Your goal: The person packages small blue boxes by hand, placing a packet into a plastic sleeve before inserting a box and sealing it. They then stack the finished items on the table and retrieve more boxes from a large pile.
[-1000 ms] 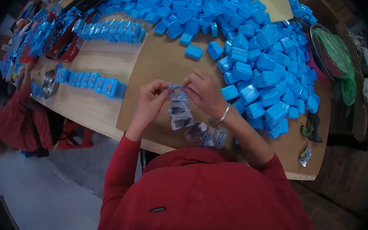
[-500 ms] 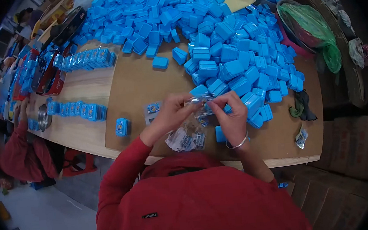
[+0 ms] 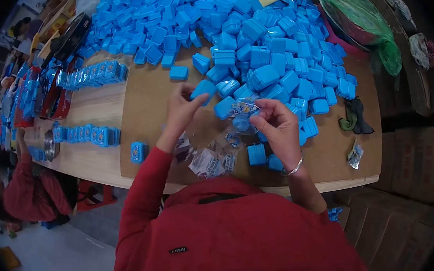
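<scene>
My left hand (image 3: pixel 186 110) grips a small blue box (image 3: pixel 203 91) between thumb and fingers, in front of the big pile of blue boxes (image 3: pixel 266 53). My right hand (image 3: pixel 279 121) pinches a clear plastic packet (image 3: pixel 244 107) with printing on it, just right of the blue box. Below the hands, several small printed packets (image 3: pixel 207 163) lie on the brown board (image 3: pixel 147 100). Two blue boxes (image 3: pixel 256 154) rest near the board's front edge below my right hand. A single box with a printed label (image 3: pixel 138 152) stands at the board's left.
Two rows of labelled boxes (image 3: pixel 89 135) stand on the wooden table (image 3: pixel 88 165) at left, beside a metal bowl (image 3: pixel 51 145). Another person in red (image 3: pixel 33 187) sits at far left. A basin with green plastic (image 3: pixel 361 17) and dark cloth (image 3: pixel 358 116) are at right.
My hands have moved apart. The left one has let go of the clear packet and taken hold of a blue box; the right one still has the packet. The view has shifted slightly.
</scene>
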Action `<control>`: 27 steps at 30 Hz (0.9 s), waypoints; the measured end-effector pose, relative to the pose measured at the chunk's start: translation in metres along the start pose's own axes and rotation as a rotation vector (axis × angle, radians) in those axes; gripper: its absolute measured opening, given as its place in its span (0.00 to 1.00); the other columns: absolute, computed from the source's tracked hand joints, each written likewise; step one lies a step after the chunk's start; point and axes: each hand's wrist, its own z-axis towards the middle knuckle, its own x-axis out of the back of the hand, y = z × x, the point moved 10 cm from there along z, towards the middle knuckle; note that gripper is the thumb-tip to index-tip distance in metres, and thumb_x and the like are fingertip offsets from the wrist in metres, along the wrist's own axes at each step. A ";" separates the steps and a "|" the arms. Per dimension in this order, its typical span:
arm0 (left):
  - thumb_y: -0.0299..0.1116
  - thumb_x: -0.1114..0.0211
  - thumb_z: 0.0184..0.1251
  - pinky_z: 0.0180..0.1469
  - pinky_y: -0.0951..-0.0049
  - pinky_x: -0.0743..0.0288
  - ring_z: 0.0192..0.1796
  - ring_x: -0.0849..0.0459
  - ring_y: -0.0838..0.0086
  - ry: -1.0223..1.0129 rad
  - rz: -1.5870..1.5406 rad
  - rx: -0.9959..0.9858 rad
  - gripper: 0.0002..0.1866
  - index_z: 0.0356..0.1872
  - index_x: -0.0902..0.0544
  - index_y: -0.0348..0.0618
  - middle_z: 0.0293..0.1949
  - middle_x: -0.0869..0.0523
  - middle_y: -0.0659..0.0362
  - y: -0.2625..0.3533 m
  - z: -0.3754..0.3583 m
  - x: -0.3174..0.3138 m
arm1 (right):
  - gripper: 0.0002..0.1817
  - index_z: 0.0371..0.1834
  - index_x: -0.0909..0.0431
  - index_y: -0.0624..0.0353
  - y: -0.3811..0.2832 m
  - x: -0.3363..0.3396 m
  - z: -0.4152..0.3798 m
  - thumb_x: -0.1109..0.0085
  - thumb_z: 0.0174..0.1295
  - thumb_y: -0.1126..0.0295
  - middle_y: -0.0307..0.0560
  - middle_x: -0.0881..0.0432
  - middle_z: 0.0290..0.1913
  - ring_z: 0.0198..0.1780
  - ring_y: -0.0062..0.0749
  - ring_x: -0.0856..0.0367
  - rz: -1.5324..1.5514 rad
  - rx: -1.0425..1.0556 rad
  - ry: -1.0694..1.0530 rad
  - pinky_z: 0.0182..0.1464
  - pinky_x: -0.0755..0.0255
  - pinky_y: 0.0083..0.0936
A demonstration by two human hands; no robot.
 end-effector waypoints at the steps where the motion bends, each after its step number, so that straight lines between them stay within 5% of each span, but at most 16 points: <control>1: 0.37 0.29 0.56 0.32 0.81 0.28 0.30 0.21 0.81 0.021 -0.063 0.098 0.19 0.42 0.24 0.34 0.29 0.19 0.62 -0.018 -0.010 0.021 | 0.13 0.44 0.21 0.61 0.005 -0.008 0.003 0.34 0.55 0.75 0.32 0.23 0.29 0.30 0.11 0.28 0.030 -0.003 -0.025 0.31 0.33 0.12; 4: 0.36 0.32 0.58 0.40 0.79 0.28 0.38 0.20 0.79 -0.047 0.242 0.273 0.21 0.49 0.23 0.35 0.37 0.18 0.58 -0.049 -0.033 0.055 | 0.13 0.43 0.22 0.62 0.024 -0.043 0.013 0.33 0.55 0.75 0.33 0.22 0.29 0.29 0.11 0.28 0.118 -0.099 -0.149 0.31 0.33 0.12; 7: 0.36 0.35 0.61 0.47 0.76 0.27 0.47 0.22 0.77 0.093 0.403 -0.166 0.18 0.49 0.21 0.37 0.47 0.21 0.55 0.044 -0.056 0.067 | 0.11 0.41 0.23 0.62 0.031 -0.070 0.020 0.34 0.55 0.75 0.32 0.23 0.29 0.29 0.10 0.28 0.110 -0.119 -0.224 0.31 0.32 0.12; 10: 0.32 0.37 0.62 0.52 0.78 0.29 0.51 0.23 0.77 -0.181 -0.586 0.173 0.15 0.49 0.21 0.36 0.52 0.22 0.54 0.047 -0.077 0.033 | 0.10 0.40 0.22 0.62 0.038 -0.084 0.021 0.34 0.56 0.75 0.32 0.22 0.29 0.29 0.10 0.28 0.093 -0.121 -0.266 0.31 0.32 0.12; 17: 0.24 0.37 0.62 0.37 0.83 0.27 0.32 0.19 0.82 -0.101 -0.567 0.311 0.07 0.39 0.18 0.33 0.30 0.15 0.61 0.018 -0.083 0.031 | 0.06 0.35 0.22 0.62 0.049 -0.082 0.017 0.35 0.56 0.75 0.33 0.20 0.29 0.31 0.11 0.26 0.085 -0.162 -0.312 0.32 0.31 0.13; 23: 0.23 0.38 0.61 0.31 0.83 0.30 0.28 0.23 0.85 0.072 0.021 0.064 0.04 0.32 0.17 0.33 0.26 0.17 0.62 0.057 -0.091 0.039 | 0.05 0.36 0.22 0.63 0.041 -0.099 0.010 0.37 0.58 0.76 0.35 0.19 0.29 0.32 0.12 0.24 0.148 -0.095 -0.445 0.33 0.29 0.13; 27: 0.23 0.36 0.60 0.30 0.83 0.30 0.27 0.22 0.85 -0.029 -0.190 0.074 0.03 0.32 0.17 0.34 0.26 0.17 0.62 0.042 -0.085 0.031 | 0.05 0.36 0.22 0.63 0.038 -0.102 0.006 0.37 0.59 0.75 0.36 0.18 0.31 0.33 0.12 0.24 0.238 -0.245 -0.453 0.35 0.28 0.13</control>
